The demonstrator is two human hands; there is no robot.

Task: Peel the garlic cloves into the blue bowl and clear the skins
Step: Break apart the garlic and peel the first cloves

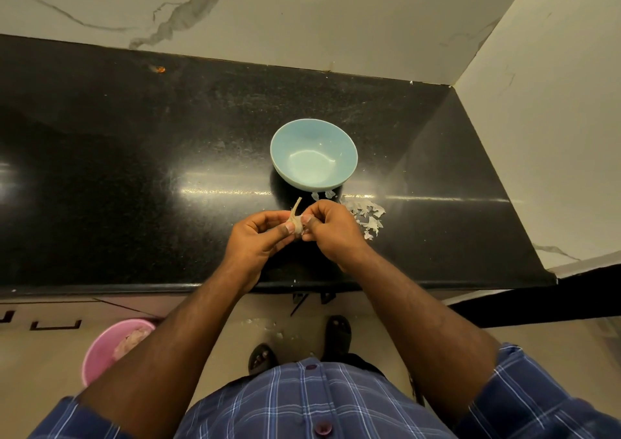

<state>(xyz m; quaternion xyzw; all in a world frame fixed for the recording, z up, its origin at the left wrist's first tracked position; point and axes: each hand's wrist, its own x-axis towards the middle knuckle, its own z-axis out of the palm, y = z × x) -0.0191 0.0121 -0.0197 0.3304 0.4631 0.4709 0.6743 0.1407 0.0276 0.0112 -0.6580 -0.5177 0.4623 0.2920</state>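
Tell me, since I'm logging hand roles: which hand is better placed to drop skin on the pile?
Probably the right hand: it pinches at the garlic and sits beside the skins. The left hand holds the garlic, farther from them.

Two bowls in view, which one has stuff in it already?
The pink bowl on the floor, lower left, holds pale scraps. The blue bowl on the black counter looks empty.

Both hands meet above the black bench (134, 156). The left hand (258, 237) and right hand (331, 228) pinch a garlic piece (297, 224) between them, its dry stem pointing up. The blue bowl (314, 154) stands just beyond, upright. Loose skins (368, 215) lie on the bench beside the right hand. A pink bowl (107, 348) sits on the floor.
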